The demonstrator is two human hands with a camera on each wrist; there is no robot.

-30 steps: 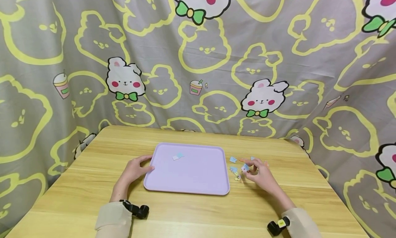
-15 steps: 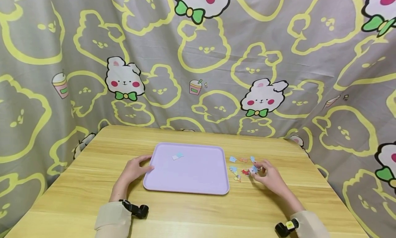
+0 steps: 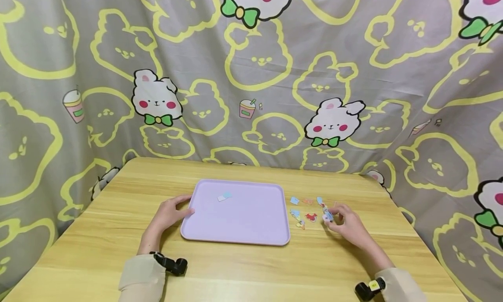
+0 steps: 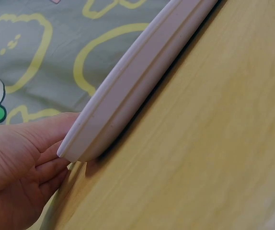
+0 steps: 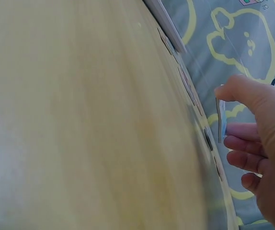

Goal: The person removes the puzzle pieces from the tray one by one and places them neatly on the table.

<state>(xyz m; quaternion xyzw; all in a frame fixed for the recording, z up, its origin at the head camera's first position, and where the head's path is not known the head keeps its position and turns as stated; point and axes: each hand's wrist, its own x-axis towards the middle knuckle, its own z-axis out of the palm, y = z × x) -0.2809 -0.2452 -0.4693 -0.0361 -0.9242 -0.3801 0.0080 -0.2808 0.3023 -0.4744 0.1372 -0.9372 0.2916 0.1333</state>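
A lilac tray (image 3: pixel 235 221) lies on the wooden table, with light blue and white jigsaw puzzle pieces (image 3: pixel 225 197) near its upper left part. My left hand (image 3: pixel 169 214) grips the tray's left edge. In the left wrist view the thumb is over the rim (image 4: pixel 87 115) and the other fingers are below it. Right of the tray, my right hand (image 3: pixel 347 225) pinches a blue and white puzzle piece (image 5: pixel 221 117) between thumb and fingers, held just above the table. Around it lie a red piece (image 3: pixel 311 217), a blue piece (image 3: pixel 294 200) and an orange piece (image 3: pixel 308 201).
More pieces lie close by, among them a yellowish one (image 3: pixel 300 224) next to the tray's right side and some partly behind the right hand. A patterned grey curtain (image 3: pixel 275 92) stands behind the wooden table (image 3: pixel 243 271) and along both sides.
My right hand has moved rightwards, away from the tray, with the puzzle piece, uncovering the red piece. The left hand stays on the tray's edge.
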